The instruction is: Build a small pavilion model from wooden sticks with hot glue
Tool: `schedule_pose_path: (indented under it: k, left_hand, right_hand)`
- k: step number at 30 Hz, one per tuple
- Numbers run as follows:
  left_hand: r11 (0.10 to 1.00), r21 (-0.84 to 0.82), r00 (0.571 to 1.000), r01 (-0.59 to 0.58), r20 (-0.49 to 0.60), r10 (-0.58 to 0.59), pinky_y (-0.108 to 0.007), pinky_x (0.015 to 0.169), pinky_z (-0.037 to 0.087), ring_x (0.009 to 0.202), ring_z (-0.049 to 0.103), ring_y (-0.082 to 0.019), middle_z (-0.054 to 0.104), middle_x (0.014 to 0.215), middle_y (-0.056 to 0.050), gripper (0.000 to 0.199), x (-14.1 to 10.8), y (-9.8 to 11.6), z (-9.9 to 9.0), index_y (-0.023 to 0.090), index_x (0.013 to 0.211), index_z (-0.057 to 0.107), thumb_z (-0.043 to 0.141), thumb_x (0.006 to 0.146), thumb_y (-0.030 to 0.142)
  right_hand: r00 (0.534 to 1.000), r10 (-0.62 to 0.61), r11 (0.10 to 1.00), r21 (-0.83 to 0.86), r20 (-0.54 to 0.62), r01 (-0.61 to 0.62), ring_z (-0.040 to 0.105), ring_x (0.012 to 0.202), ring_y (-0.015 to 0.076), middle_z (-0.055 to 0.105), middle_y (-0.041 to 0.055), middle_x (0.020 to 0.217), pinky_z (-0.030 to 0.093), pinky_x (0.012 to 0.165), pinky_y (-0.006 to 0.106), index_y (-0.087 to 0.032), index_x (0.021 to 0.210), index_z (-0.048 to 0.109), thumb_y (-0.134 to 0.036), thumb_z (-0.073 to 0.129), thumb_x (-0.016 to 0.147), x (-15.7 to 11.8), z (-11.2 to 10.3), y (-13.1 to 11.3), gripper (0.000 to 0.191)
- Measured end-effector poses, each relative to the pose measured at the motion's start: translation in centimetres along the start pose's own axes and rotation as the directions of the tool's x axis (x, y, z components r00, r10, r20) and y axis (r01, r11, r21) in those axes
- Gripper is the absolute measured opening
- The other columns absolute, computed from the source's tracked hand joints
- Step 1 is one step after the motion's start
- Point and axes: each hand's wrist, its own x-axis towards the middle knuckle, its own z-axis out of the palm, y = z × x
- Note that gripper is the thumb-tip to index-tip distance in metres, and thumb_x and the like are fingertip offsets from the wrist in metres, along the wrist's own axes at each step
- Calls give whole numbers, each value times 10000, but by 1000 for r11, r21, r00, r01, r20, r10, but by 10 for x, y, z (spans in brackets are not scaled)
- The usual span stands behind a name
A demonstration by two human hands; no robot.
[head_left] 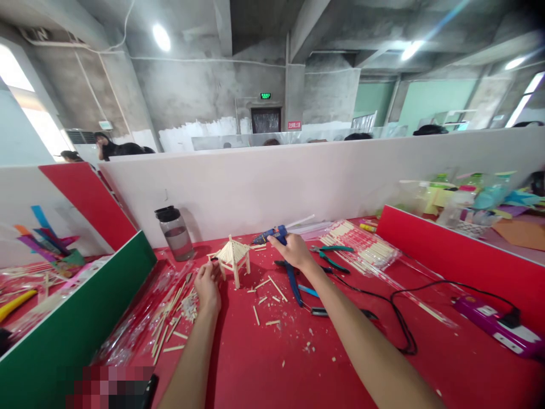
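Observation:
A small pavilion model [234, 254] built of thin wooden sticks stands upright on the red table, with a pointed roof and legs. My left hand [208, 287] is closed at its left side, the fingertips pinching the edge by a leg; the fingertips are partly hidden. My right hand [294, 250] grips a blue hot glue gun [279, 232], its nozzle pointing left, behind and to the right of the roof. Cut stick pieces [277, 288] and crumbs lie in front of the model. Blue-handled pliers [293, 284] lie below my right hand.
Green-handled pliers [336, 250] and bundled sticks [361, 244] lie right. A black cable [395, 307] runs by a purple power strip [496, 324]. A water bottle [175, 236] stands back left. Loose sticks [164, 329] lie left, beside a green divider [85, 318]. A white partition [264, 187] closes the back.

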Motion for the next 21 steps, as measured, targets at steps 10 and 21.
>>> schedule_pose_path:
  k: [10,21]
  left_hand:
    - [1000,14,1000,-11,12,11,-196,539,449,620,666,-121,717,740,-13,265,2,-2,-2,164,714,587,770,633,337]
    - [1000,22,1000,-14,20,13,-203,533,453,630,672,-130,721,747,-18,279,4,-4,-4,163,735,604,771,633,362]
  right_hand:
    - [999,7,1000,11,49,-8,610,576,181,637,48,567,327,547,244,-195,591,585,-595,486,907,2,-3,6,519]
    - [997,23,983,178,68,-35,550,534,158,540,-7,517,336,532,241,-200,565,534,-580,485,891,2,-4,6,503]
